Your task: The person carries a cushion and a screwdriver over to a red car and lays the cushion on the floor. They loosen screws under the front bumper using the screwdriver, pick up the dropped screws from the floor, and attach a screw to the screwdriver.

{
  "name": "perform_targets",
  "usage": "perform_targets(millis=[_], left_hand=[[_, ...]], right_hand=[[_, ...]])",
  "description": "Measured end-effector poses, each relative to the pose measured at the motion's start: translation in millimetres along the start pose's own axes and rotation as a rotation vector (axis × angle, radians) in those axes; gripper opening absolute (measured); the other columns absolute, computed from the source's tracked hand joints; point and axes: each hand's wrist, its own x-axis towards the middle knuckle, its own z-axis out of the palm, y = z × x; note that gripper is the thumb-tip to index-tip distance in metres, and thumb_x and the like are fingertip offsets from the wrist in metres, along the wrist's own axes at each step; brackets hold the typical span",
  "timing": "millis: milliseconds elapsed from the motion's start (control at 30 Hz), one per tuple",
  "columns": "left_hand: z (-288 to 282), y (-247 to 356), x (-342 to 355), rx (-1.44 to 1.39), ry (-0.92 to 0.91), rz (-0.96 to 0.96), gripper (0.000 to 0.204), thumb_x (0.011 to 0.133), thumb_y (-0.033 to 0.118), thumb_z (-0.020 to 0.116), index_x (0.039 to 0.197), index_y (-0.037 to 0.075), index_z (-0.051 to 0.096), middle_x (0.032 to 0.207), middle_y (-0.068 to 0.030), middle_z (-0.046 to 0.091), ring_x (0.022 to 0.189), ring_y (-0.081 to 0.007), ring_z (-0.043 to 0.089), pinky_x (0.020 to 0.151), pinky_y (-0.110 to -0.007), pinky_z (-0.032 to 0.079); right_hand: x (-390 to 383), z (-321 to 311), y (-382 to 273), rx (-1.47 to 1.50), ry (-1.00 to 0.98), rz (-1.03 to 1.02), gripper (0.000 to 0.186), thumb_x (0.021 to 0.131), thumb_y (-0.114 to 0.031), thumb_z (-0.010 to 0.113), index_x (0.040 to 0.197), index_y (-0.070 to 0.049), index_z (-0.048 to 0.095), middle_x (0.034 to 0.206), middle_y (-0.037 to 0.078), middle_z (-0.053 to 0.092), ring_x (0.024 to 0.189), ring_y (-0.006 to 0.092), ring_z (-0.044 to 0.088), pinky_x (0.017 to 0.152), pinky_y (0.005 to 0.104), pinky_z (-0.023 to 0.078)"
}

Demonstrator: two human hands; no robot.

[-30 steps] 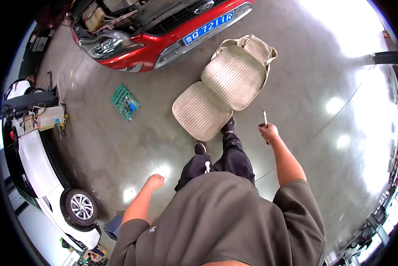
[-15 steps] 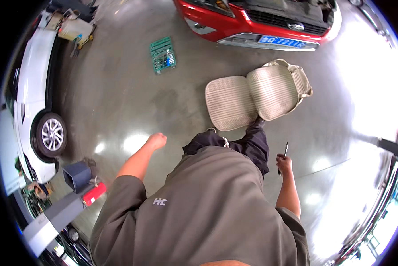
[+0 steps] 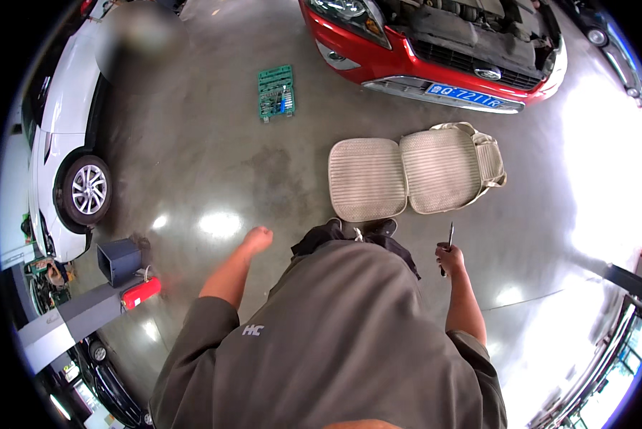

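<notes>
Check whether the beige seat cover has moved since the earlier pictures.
No. Against the red car and the green tool case, the beige seat cover keeps its place; only the view has shifted.

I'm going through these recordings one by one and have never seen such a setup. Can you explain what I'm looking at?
There is no machine here: a person works with two bare hands. A wide fisheye camera on their head looks down, so straight edges bend toward the rim. The large grey-brown shape is their shirt.

The right hand holds a slim tool, too small to identify. The left hand is curled, with nothing visible in it.

On the floor, just beyond the feet, lies a beige seat cover. Farther off are an open green tool case and a red car with its engine exposed.
</notes>
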Motion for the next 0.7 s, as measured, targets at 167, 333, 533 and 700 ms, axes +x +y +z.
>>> perform_targets(millis=[167,333,533,700], left_hand=[[17,-8,-7,-0.07,0.119,0.018,0.033,0.091,0.027,0.053,0.085,0.001,0.072,0.089,-0.0187,0.074,0.083,-0.0354,0.07,0.079,-0.046,0.054],[-66,-60,32,0.71,-0.059,0.244,0.037,0.092,0.028,0.051,0.1,0.0,0.075,0.108,-0.0245,0.073,0.104,-0.0419,0.068,0.095,-0.05,0.052],[-206,141,140,0.409,0.073,0.176,0.032,0.093,0.025,0.053,0.104,0.005,0.075,0.109,-0.0225,0.073,0.106,-0.0395,0.069,0.094,-0.047,0.054],[-260,253,313,0.495,0.081,0.397,0.028,0.095,0.025,0.055,0.106,0.008,0.074,0.108,-0.02,0.074,0.107,-0.0387,0.069,0.093,-0.046,0.055]], right_hand=[[60,-11,-60,0.045,-0.113,-0.009,0.01,0.092,-0.012,0.068,0.091,-0.004,0.064,0.069,0.001,0.058,0.054,0.012,0.054,0.048,0.0297,0.045],[86,21,-66,0.281,-0.066,0.016,0.012,0.091,-0.009,0.065,0.099,-0.005,0.058,0.072,0.003,0.058,0.055,0.0129,0.053,0.048,0.0303,0.045],[52,30,32,0.449,0.111,0.368,0.02,0.093,-0.008,0.064,0.111,-0.004,0.055,0.077,0.005,0.06,0.06,0.0158,0.058,0.052,0.0321,0.051],[25,147,50,0.531,0.493,0.53,0.02,0.092,-0.008,0.066,0.11,-0.002,0.06,0.077,0.005,0.061,0.06,0.0149,0.059,0.051,0.0313,0.049]])
